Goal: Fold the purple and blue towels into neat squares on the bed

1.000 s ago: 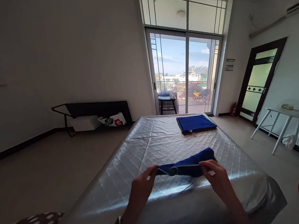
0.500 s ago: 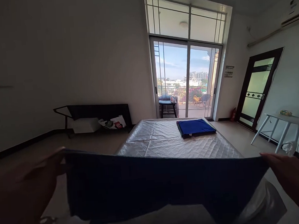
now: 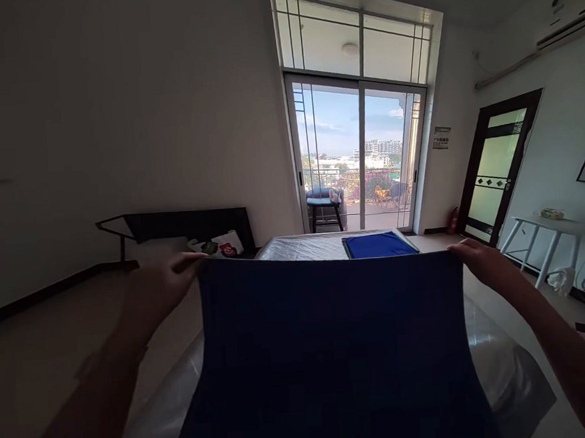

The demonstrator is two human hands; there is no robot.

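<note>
A dark blue cloth (image 3: 332, 350) hangs spread out in front of me, its top edge stretched between my hands. At its upper left corner, my left hand (image 3: 169, 281) is closed in a pinch. My right hand (image 3: 480, 259) pinches the upper right corner the same way. Behind the cloth lies a silver quilted mattress (image 3: 304, 246), mostly hidden by it. A folded blue cloth stack (image 3: 379, 244) rests on the mattress's far right part, its near side covered by the cloth I hold.
A dark bench (image 3: 187, 225) with bags (image 3: 229, 243) stands by the left wall. Beyond the mattress is a sliding glass door (image 3: 363, 154). To the right are a white table (image 3: 548, 224) and a dark-framed door (image 3: 504, 164).
Both hands have risen and come closer together, lifting the cloth's top edge. The cloth now hangs longer and hides more of the mattress. The view has shifted slightly.
</note>
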